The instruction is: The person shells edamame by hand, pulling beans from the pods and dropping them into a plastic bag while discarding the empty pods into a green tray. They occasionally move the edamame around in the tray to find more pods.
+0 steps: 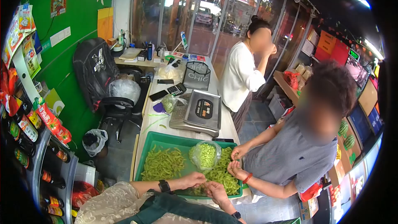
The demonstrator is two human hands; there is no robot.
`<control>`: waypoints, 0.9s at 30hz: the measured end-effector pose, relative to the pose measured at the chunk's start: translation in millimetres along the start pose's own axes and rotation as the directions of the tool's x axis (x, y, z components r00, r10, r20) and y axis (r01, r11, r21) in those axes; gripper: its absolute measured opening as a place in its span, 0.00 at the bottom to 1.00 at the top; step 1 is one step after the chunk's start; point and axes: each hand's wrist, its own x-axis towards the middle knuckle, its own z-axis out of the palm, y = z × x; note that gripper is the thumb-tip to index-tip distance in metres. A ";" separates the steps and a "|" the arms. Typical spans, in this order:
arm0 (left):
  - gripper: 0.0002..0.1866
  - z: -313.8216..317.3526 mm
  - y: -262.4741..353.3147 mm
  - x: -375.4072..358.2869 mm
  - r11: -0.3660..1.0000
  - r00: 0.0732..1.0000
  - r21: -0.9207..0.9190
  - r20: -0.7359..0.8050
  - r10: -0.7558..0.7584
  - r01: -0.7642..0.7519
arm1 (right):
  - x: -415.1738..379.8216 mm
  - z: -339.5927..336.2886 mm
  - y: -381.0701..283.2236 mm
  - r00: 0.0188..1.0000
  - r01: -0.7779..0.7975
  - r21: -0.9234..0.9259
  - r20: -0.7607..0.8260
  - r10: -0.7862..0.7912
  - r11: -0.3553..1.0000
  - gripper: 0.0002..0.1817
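My left hand (pixel 192 180), with a black watch on its wrist, and my right hand (pixel 216 192), with a dark band, meet over the front of a green tray (pixel 188 139). Both are closed, fingertips pinched together on what looks like a small green soybean pod, mostly hidden by the fingers. One heap of green soybean pods (pixel 162 164) fills the tray's left side; more pods (pixel 226 176) lie at the right. Between them, just beyond my hands, sits a bowl-shaped clear plastic bag or lined container of shelled green beans (pixel 204 154).
A co-worker in grey (pixel 286 153) stands at the tray's right, both hands over the pods. Behind the tray is a weighing scale (pixel 201 110); another person in white (pixel 242 74) stands beyond. A black office chair (pixel 99 70) and bottle shelves (pixel 54 174) are at left.
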 end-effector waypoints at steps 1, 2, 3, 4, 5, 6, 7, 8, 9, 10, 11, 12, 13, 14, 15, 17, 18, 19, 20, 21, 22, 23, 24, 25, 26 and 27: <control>0.11 0.3 0.1 1.0 1.000 1.000 0.020 -0.014 0.012 -0.012 | -1.2 0.1 -1.1 1.000 -0.009 0.013 -0.005 0.010 1.000 0.09; 0.10 0.5 -0.2 1.4 0.999 0.999 0.040 -0.029 0.023 -0.022 | -0.5 -0.5 0.0 1.000 -0.010 0.012 -0.007 0.010 1.000 0.09; 0.10 0.8 0.0 1.9 0.999 0.999 0.038 -0.028 0.022 -0.021 | 1.4 -1.6 2.8 0.999 0.031 -0.028 -0.024 -0.032 0.999 0.07; 0.11 1.2 -0.1 3.0 0.991 0.997 0.121 -0.046 0.060 -0.054 | 3.6 -2.5 5.8 0.996 0.072 -0.069 -0.038 -0.074 0.995 0.06; 0.11 1.8 -0.4 3.8 0.976 0.993 0.203 -0.061 0.098 -0.084 | 4.8 -3.5 8.1 0.997 0.067 -0.069 -0.039 -0.070 0.995 0.06; 0.11 2.3 0.2 4.1 0.977 0.993 0.199 -0.063 0.095 -0.081 | 6.0 -4.9 10.2 0.985 0.151 -0.205 -0.052 -0.165 0.967 0.06; 0.12 2.0 1.4 4.8 0.943 0.984 0.309 -0.081 0.158 -0.126 | 8.1 -6.6 12.3 0.964 0.229 -0.337 -0.050 -0.260 0.913 0.06; 0.13 2.1 2.3 4.9 0.895 0.971 0.416 -0.092 0.222 -0.165 | 11.9 -10.5 16.9 0.966 0.225 -0.337 -0.049 -0.256 0.914 0.06; 0.13 2.2 0.5 5.5 0.896 0.971 0.413 -0.096 0.219 -0.162 | 14.9 -13.5 20.1 0.948 0.268 -0.462 -0.030 -0.317 0.845 0.05; 0.13 2.3 -1.1 6.4 0.871 0.962 0.459 -0.110 0.249 -0.174 | 17.6 -17.0 23.0 0.927 0.304 -0.577 -0.002 -0.374 0.758 0.05; 0.14 2.2 -2.5 7.4 0.844 0.952 0.504 -0.121 0.280 -0.184 | 19.9 -20.8 25.9 0.928 0.303 -0.577 -0.002 -0.372 0.758 0.05; 0.14 1.5 -4.6 9.2 0.846 0.953 0.502 -0.123 0.278 -0.182 | 19.8 -21.5 25.7 0.940 0.237 -0.613 -0.051 -0.337 0.754 0.06; 0.14 0.6 -6.5 11.4 0.864 0.960 0.482 -0.144 0.240 -0.144 | 19.3 -22.0 26.3 0.947 0.170 -0.645 -0.102 -0.304 0.745 0.09; 0.14 -0.3 -8.5 13.6 0.881 0.966 0.461 -0.164 0.202 -0.106 | 18.5 -22.3 27.1 0.948 0.166 -0.645 -0.103 -0.301 0.746 0.09; 0.14 -1.3 -9.4 15.6 0.882 0.966 0.459 -0.164 0.200 -0.104 | 16.7 -21.2 26.2 0.946 0.180 -0.516 -0.141 -0.290 0.837 0.08; 0.15 -2.7 -11.9 18.9 0.926 0.962 0.376 -0.238 0.132 -0.034 | 12.1 -21.4 22.3 0.945 0.189 -0.373 -0.182 -0.271 0.909 0.08; 0.15 -1.7 -9.4 18.6 0.927 0.964 0.374 -0.234 0.127 -0.032 | 8.2 -23.8 15.9 0.942 0.163 -0.275 -0.241 -0.232 0.948 0.09; 0.14 -1.6 -6.3 19.2 0.936 0.970 0.352 -0.231 0.083 0.004 | 4.2 -25.5 10.2 0.937 0.139 -0.172 -0.296 -0.186 0.975 0.10; 0.15 -1.1 -3.7 20.2 0.944 0.974 0.329 -0.225 0.036 0.041 | 0.5 -25.8 6.0 0.928 0.163 -0.058 -0.328 -0.173 0.985 0.11; 0.15 0.0 -3.4 21.9 0.946 0.975 0.321 -0.220 0.025 0.049 | 0.1 -28.1 2.9 0.927 0.152 -0.055 -0.337 -0.162 0.987 0.11; 0.16 1.6 -5.8 23.8 0.957 0.996 0.289 -0.086 0.039 -0.012 | 0.4 -32.4 2.3 0.914 0.216 0.021 -0.355 -0.195 0.976 0.10; 0.19 3.8 -10.8 24.7 0.969 0.997 0.239 0.046 0.055 -0.064 | -0.6 -37.2 3.6 0.900 0.270 0.094 -0.378 -0.217 0.958 0.10; 0.26 2.1 -12.7 26.0 0.962 0.995 0.271 0.084 -0.048 0.023 | -0.1 -40.8 4.2 0.905 0.264 0.148 -0.379 -0.192 0.953 0.08; 0.27 -1.8 -23.7 30.6 0.947 0.996 0.320 0.087 -0.030 0.001 | 0.9 -43.1 4.4 0.912 0.251 0.202 -0.376 -0.162 0.947 0.06; 0.27 -7.4 -31.3 31.9 0.948 0.997 0.318 0.080 0.006 -0.032 | 0.6 -44.8 4.2 0.926 0.247 0.250 -0.345 -0.152 0.936 0.08; 0.24 -15.7 -35.7 31.0 0.951 0.998 0.307 0.059 0.024 -0.041 | 0.5 -45.5 5.0 0.940 0.239 0.301 -0.311 -0.142 0.923 0.09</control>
